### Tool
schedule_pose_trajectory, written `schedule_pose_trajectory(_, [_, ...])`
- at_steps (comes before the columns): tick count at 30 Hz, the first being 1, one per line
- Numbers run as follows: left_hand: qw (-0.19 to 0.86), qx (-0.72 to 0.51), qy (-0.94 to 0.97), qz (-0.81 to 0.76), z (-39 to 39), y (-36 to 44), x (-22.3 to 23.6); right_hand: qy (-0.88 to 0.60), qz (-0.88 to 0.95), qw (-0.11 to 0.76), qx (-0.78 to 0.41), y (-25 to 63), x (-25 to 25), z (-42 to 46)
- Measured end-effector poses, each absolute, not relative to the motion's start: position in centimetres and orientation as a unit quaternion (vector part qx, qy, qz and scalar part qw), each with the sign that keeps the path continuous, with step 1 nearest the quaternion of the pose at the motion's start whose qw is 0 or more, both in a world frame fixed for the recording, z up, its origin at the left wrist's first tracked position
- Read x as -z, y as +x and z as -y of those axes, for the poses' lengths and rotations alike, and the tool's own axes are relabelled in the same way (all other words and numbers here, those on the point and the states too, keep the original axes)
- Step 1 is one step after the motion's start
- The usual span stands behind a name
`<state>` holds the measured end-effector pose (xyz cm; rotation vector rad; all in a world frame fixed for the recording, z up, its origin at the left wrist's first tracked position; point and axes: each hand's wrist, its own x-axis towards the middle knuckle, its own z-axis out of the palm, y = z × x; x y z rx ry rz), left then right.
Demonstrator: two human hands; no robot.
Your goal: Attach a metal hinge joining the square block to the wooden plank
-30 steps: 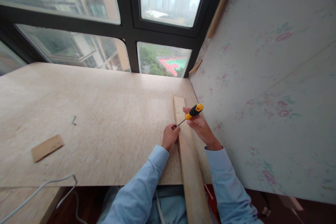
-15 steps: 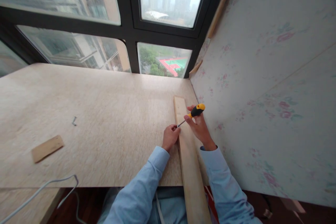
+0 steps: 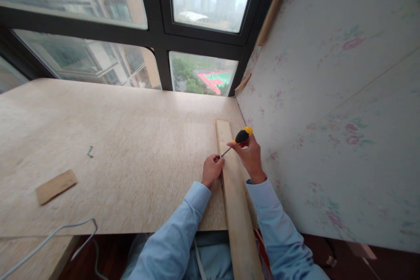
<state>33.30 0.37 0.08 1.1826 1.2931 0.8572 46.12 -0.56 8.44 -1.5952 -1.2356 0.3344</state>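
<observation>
The right hand's (image 3: 252, 157) fingers gripped the screwdriver (image 3: 243, 135), its tip at the left edge of the plank (image 3: 238, 205) overhanging the desk (image 3: 147, 162). What the left hand (image 3: 211, 170) pinched there, I couldn't tell; the slanted shaft might have slipped and jabbed it.

Window (image 3: 158, 40), dark-framed, multiple panes; tower blocks (image 3: 226, 0), trees (image 3: 183, 72) and a red-and-green sports court (image 3: 219, 79) outside. Wallpaper (image 3: 328, 96), pale, pink floral sprays, right side. Cable (image 3: 94, 221), light grey, bent at the near left edge of the desk (image 3: 131, 140). Wooden offcut (image 3: 56, 187), flat, lying left.
</observation>
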Motion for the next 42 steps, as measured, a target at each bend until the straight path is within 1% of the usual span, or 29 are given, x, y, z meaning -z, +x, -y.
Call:
schedule_pose_trajectory(2, [0.561,-0.366,0.502,-0.547,-0.4,33.3,0.0,-0.632,0.531,0.535,-0.18,45.9,-8.1,0.6])
schedule_pose_trajectory(5, [0.556,-0.368,0.506,-0.547,-0.4,33.4,0.1,-0.533,0.545,0.573,-0.3,45.8,-7.7,1.2])
schedule_pose_trajectory(7, [0.551,-0.368,0.509,-0.549,-0.5,33.4,0.1,-0.489,0.543,0.574,-0.369,45.9,-7.8,1.7])
schedule_pose_trajectory(9, [0.548,-0.369,0.512,-0.55,-0.5,33.4,0.0,-0.484,0.533,0.569,-0.398,46.2,-8.1,1.9])
schedule_pose_trajectory(11, [0.549,-0.369,0.512,-0.549,-0.4,33.3,-0.1,-0.516,0.521,0.569,-0.372,46.4,-8.3,1.8])
schedule_pose_trajectory(15, [0.558,-0.368,0.502,-0.549,-0.4,33.3,-0.1,-0.645,0.503,0.543,-0.191,46.6,-8.2,0.9])
schedule_pose_trajectory(17, [0.561,-0.365,0.498,-0.551,-0.3,33.3,-0.1,-0.669,0.501,0.529,-0.15,46.4,-8.1,0.5])
schedule_pose_trajectory(19, [0.562,-0.362,0.498,-0.553,-0.4,33.3,-0.1,-0.639,0.51,0.543,-0.189,46.2,-7.9,0.4])
schedule_pose_trajectory(22, [0.556,-0.358,0.502,-0.557,-0.4,33.3,-0.2,-0.536,0.518,0.585,-0.319,46.0,-7.9,0.9])
schedule_pose_trajectory(24, [0.549,-0.355,0.507,-0.562,-0.4,33.3,-0.3,-0.481,0.515,0.587,-0.399,46.0,-8.1,1.4])
schedule_pose_trajectory(26, [0.546,-0.353,0.509,-0.564,-0.5,33.3,-0.3,-0.468,0.509,0.574,-0.439,46.2,-8.3,1.7])
schedule_pose_trajectory(28, [0.548,-0.356,0.507,-0.562,-0.5,33.3,-0.3,-0.493,0.499,0.571,-0.426,46.5,-8.4,1.5])
schedule_pose_trajectory(29, [0.55,-0.358,0.507,-0.559,-0.4,33.3,-0.3,-0.516,0.493,0.574,-0.401,46.6,-8.4,1.3])
schedule_pose_trajectory(31, [0.555,-0.359,0.505,-0.555,-0.4,33.3,-0.3,-0.577,0.485,0.577,-0.314,46.7,-8.3,0.7])
schedule_pose_trajectory(33, [0.561,-0.361,0.5,-0.552,-0.4,33.3,-0.2,-0.638,0.479,0.561,-0.22,46.7,-8.2,0.1])
schedule_pose_trajectory(35, [0.566,-0.361,0.494,-0.552,-0.3,33.4,-0.2,-0.67,0.483,0.537,-0.171,46.6,-7.9,-0.2])
schedule_pose_trajectory(38, [0.566,-0.359,0.495,-0.553,-0.4,33.4,-0.2,-0.631,0.514,0.545,-0.203,46.3,-7.6,0.1])
schedule_pose_trajectory(42, [0.552,-0.362,0.503,-0.558,-0.4,33.3,0.0,-0.518,0.536,0.567,-0.35,46.1,-7.8,1.4])
